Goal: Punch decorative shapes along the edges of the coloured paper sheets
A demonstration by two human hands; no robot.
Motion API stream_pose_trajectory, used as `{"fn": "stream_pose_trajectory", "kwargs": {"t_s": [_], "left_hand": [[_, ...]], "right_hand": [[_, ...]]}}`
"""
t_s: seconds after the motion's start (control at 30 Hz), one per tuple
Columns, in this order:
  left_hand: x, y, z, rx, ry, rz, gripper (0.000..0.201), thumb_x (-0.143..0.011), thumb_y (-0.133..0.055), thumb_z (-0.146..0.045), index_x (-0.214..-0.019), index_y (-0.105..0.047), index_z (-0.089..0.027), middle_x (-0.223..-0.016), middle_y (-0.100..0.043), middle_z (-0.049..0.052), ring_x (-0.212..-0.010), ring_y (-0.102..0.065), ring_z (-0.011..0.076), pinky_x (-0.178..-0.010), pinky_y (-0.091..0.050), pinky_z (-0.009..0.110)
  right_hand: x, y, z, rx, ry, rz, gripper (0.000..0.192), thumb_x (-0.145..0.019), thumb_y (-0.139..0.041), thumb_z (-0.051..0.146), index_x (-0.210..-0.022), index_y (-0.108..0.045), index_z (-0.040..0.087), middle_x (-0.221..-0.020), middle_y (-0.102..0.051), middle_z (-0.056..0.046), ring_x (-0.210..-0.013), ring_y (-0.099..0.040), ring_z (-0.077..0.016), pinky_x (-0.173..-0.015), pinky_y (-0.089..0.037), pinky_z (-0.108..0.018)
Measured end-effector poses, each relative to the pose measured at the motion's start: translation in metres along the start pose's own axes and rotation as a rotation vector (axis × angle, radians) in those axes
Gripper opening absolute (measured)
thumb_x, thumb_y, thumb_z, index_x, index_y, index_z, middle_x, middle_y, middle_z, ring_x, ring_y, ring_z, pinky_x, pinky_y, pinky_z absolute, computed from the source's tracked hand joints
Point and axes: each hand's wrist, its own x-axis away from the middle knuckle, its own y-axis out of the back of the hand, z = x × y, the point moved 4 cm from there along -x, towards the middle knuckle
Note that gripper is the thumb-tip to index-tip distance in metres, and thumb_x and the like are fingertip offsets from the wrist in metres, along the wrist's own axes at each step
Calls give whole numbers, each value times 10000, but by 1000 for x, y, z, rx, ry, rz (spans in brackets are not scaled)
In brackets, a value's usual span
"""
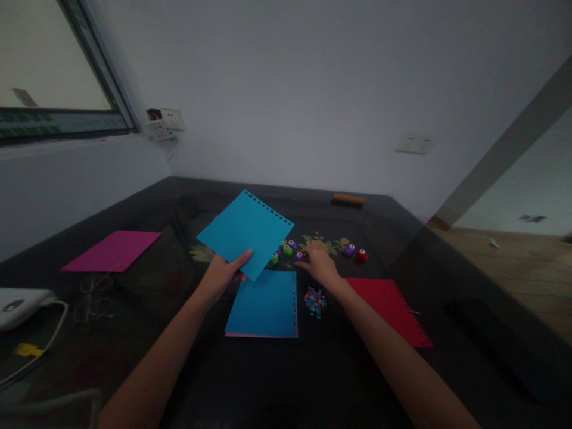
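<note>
Blue sheet (245, 232) pinched by left hand (222, 275); right hand (320, 262) touching punches (288, 249).

The right hand (320, 262) covers most of one small punch (300, 256), so its shape cannot be told. The lifted blue sheet (245, 233) hides the table (339, 381) behind it. Left of this sheet, the white device (20, 305) is cut by the picture's edge. The confetti pile (315, 301) is too small to tell the shapes.

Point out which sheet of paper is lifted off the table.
The blue sheet pinched in the left hand, punched along one edge. The other blue sheet, the red sheet and the magenta sheet lie flat.
</note>
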Motion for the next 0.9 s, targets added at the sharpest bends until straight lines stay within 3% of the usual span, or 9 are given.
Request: {"fn": "stream_pose_trajectory", "kwargs": {"t_s": [0.17, 0.4, 0.53, 0.63, 0.9], "left_hand": [[-1, 0, 2, 4, -7, 1, 309, -670, -707, -386, -694, -474, -184, -463, -534, -63, -323, -450, 89, -354, -331, 210], [-8, 11, 0, 100, -96, -61, 305, -690, -716, -351, -700, -461, -183, -470, -515, -83, -346, -458, 77, -347, -349, 183], [-10, 21, -4, 172, -128, -159, 306, -661, -739, -322, -726, -477, -180, -514, -527, -78, -374, -472, 76, -335, -353, 176], [-10, 23, -5, 204, -135, -206, 321, -635, -755, -313, -732, -480, -181, -525, -527, -78, -376, -471, 75, -327, -345, 174], [-11, 20, -2, 138, -135, -165, 307, -675, -722, -356, -679, -474, -176, -453, -509, -74, -353, -460, 82, -340, -345, 183]], "right_hand": [[-3, -5, -1, 12, -24, 22, 313, -770, -665, 325, -1047, -637, 183, -1007, -658, -113, -997, -578, -259, -751, -440, -335], [-1, 5, 7, 39, 8, -46, 275, -806, -619, 304, -1052, -628, 181, -1049, -644, -107, -1027, -562, -262, -804, -424, -353], [-4, 14, 28, 55, 99, -107, 234, -829, -587, 296, -1027, -640, 183, -1016, -646, -93, -990, -569, -247, -828, -419, -346], [-12, 13, 51, 35, 204, -78, 236, -862, -535, 287, -1044, -635, 175, -1022, -647, -90, -996, -566, -224, -819, -434, -321], [-56, -9, 96, 87, 321, 62, 284, -818, -545, 175, -1084, -645, 173, -1114, -645, -134, -1104, -533, -260, -880, -421, -356]]}}
